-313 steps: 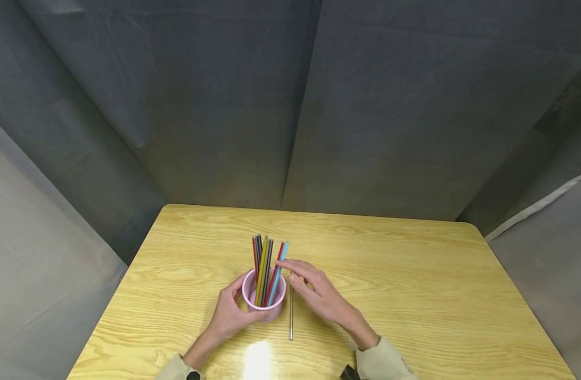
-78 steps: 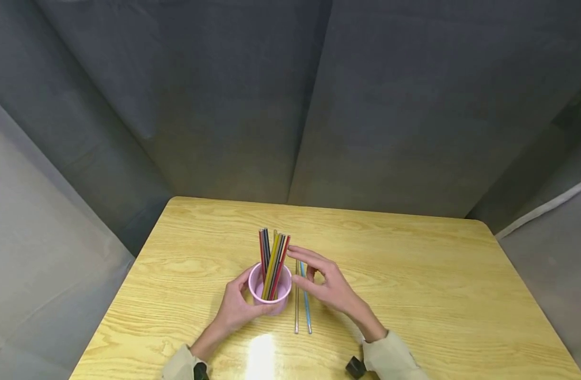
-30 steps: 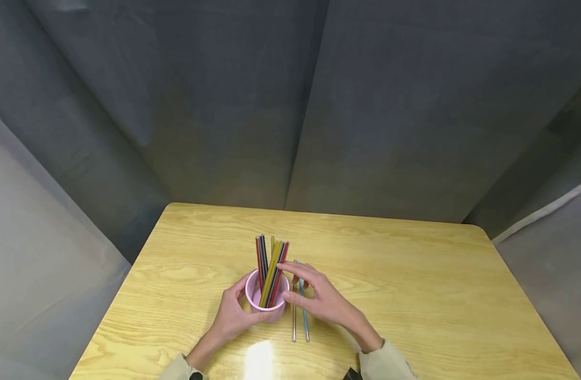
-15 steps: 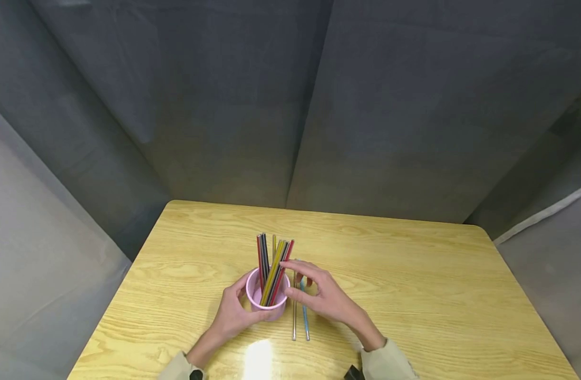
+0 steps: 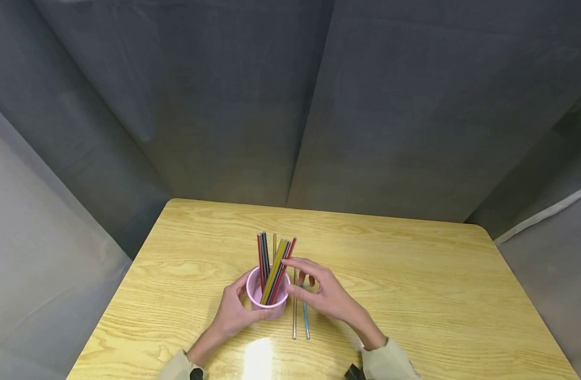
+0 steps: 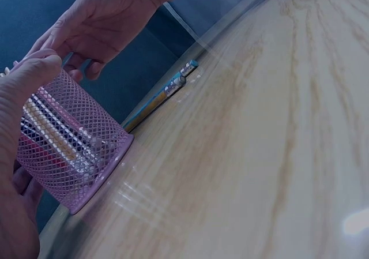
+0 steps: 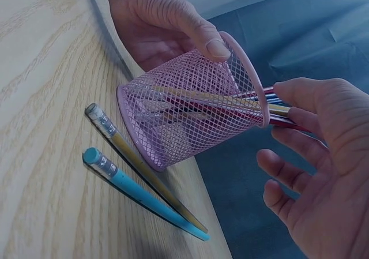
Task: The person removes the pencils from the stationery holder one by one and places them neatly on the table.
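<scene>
My left hand (image 5: 233,311) holds the pink mesh pencil cup (image 5: 271,306) around its side, with the thumb near the rim. Several pencils stand in it, among them yellow (image 5: 273,272), dark and red (image 5: 292,246) ones. Fingertips of my right hand (image 5: 325,290) touch the pencils above the rim, index finger and thumb spread apart. Right of the cup, a gold pencil (image 7: 138,158) and a light blue pencil (image 7: 144,197) lie side by side on the table. The left wrist view shows the cup (image 6: 86,120) standing on its base; the right hand partly hides both loose pencils in the head view.
The wood-grain table (image 5: 414,295) extends widely to the right and also left of the hands. Dark grey curtains (image 5: 224,105) hang behind it, with paler cloth (image 5: 34,237) at the left side.
Since the oldest frame, the light blue pencil has left the cup and lies beside the gold one. Over the last second, the red pencil at the right has tilted further right with my right fingers.
</scene>
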Demonstrator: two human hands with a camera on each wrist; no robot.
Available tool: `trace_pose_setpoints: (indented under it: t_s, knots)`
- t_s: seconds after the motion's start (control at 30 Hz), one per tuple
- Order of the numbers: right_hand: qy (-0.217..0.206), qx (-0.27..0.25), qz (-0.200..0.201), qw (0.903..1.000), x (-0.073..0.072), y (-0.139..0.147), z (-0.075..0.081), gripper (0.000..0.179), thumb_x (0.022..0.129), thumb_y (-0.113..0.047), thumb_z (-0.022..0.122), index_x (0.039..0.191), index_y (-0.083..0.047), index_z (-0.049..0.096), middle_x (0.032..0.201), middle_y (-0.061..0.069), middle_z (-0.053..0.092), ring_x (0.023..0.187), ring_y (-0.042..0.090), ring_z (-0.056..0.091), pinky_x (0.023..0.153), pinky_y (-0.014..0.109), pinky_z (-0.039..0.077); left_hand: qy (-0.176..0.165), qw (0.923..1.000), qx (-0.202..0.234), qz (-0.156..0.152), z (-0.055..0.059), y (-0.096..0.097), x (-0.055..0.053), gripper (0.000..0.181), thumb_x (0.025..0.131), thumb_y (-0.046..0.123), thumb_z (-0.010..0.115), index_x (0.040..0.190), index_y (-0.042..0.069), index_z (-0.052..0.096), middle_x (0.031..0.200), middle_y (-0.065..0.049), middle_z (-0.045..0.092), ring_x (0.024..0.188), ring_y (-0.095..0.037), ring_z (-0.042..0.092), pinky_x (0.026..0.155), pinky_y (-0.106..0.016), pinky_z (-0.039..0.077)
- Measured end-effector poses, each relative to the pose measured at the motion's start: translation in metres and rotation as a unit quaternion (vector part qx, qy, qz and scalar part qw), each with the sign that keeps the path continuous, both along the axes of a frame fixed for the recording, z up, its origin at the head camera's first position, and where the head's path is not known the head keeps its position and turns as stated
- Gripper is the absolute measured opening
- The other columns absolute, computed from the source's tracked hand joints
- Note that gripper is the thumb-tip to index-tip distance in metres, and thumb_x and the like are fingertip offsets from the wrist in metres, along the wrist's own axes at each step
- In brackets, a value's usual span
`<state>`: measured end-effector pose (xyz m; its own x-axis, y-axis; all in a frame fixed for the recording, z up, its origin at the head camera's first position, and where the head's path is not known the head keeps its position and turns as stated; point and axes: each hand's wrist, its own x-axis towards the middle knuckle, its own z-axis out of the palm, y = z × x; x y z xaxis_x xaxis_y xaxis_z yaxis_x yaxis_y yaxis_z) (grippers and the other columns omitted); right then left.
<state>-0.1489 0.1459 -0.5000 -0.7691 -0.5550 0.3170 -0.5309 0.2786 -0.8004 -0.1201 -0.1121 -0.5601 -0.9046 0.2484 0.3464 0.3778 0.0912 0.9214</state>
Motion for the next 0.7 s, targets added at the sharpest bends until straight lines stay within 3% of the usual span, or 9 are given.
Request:
trace_pose_setpoints:
  t_s: [0.23,0.5,0.7]
  knots:
    - [0.022,-0.011,-0.007,0.9997,-0.0006,0.0011,0.0,0.053,0.099,-0.016,0.072,0.149,-0.019,0.058,0.144,0.005,0.063,0.085,0.031,0.063,0.066,0.042,0.055,-0.012,0.9999,-0.002,0.005,-0.0026,-0.0002,0.003,0.092,0.069,0.012,0.097,0.149,0.005,0.053,0.145,-0.007,0.063,0.132,-0.035,0.059,0.115,-0.056,0.046]
    - [0.036,-0.018,-0.024,0.9989,-0.002,0.0052,0.0059,0.053,0.097,-0.018,0.075,0.147,-0.021,0.06,0.143,0.0,0.063,0.089,0.028,0.062,0.067,0.041,0.055,-0.015,0.9999,-0.002,0.007,-0.0017,-0.0003,0.0021,0.092,0.069,0.013,0.097,0.149,0.005,0.053,0.145,-0.007,0.063,0.133,-0.034,0.059,0.116,-0.049,0.045]
    - [0.063,-0.031,-0.026,0.9972,-0.0055,0.0095,0.0096,0.053,0.096,-0.013,0.075,0.146,-0.017,0.06,0.141,0.003,0.065,0.086,0.027,0.061,0.067,0.039,0.054,-0.006,0.9999,-0.004,0.007,-0.0014,0.0007,0.0002,0.091,0.069,0.014,0.098,0.149,0.005,0.054,0.144,-0.008,0.064,0.131,-0.035,0.06,0.115,-0.051,0.047]
